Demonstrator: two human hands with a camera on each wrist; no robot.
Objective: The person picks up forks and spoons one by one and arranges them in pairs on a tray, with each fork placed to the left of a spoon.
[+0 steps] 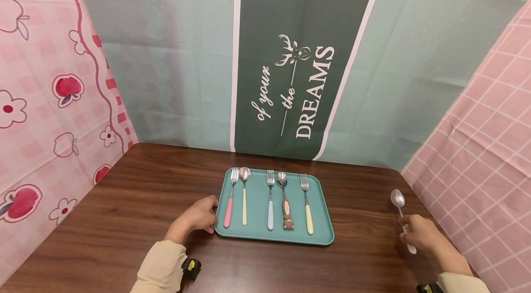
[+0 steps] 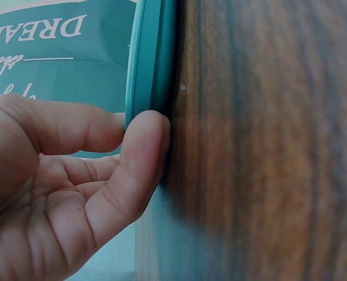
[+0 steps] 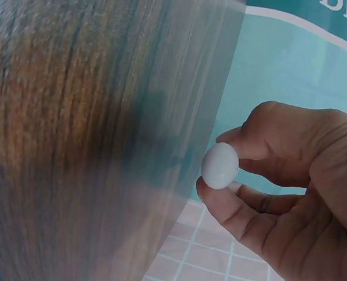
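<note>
A teal tray (image 1: pixel 257 236) lies on the table, and my left hand (image 1: pixel 203 213) grips its left edge. The left wrist view shows thumb and index finger (image 2: pixel 80 126) pinching the tray's rim (image 2: pixel 143 64). On the tray are a pink-handled fork (image 1: pixel 228 210), a spoon with a cream handle (image 1: pixel 244 208), a blue-handled fork (image 1: pixel 270 212), a spoon with a brown bear handle (image 1: pixel 286 212) and a yellow-handled fork (image 1: pixel 309 219). Far to the right, my right hand (image 1: pixel 423 235) pinches a white-handled spoon (image 1: pixel 398 198); the rounded handle end (image 3: pixel 220 165) faces the right wrist camera.
The dark wooden table (image 1: pixel 356 224) extends around the tray. Behind it hangs a green cloth (image 1: pixel 199 76) with lettering. Pink patterned cloths stand on the left (image 1: pixel 37 113) and right (image 1: pixel 485 155), the right one close to my right hand.
</note>
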